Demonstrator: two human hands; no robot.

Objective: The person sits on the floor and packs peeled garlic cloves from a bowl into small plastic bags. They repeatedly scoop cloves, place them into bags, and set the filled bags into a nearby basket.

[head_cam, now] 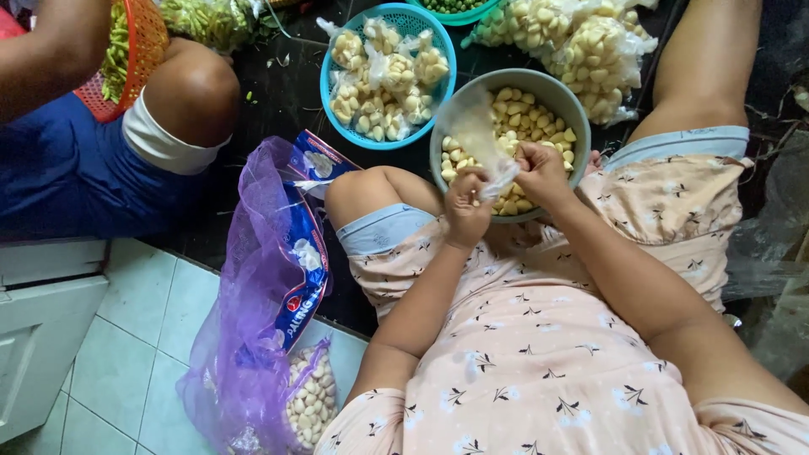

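A small clear plastic bag (474, 135) is held up over the near rim of a grey bowl (573, 101); the bowl is filled with peeled garlic cloves (527, 118) and sits between the person's knees. The left hand (466, 205) is closed, pinching the bag's lower edge between fingers and thumb. The right hand (539, 168) is also closed in a loose fist, gripping the same bag at its mouth, just beside the left hand and above the cloves.

Just beyond the bowl and to its left, a turquoise basket (335, 101) holds several small filled bags of garlic (383, 80). Further filled bags (581, 42) are heaped on the dark floor to the right of the basket. A purple mesh sack (253, 295) with a printed blue liner lies on the pale tiles to the person's left, garlic showing at its lower end. A second person's bent knee (192, 88) and an orange basket (143, 34) occupy the upper left.
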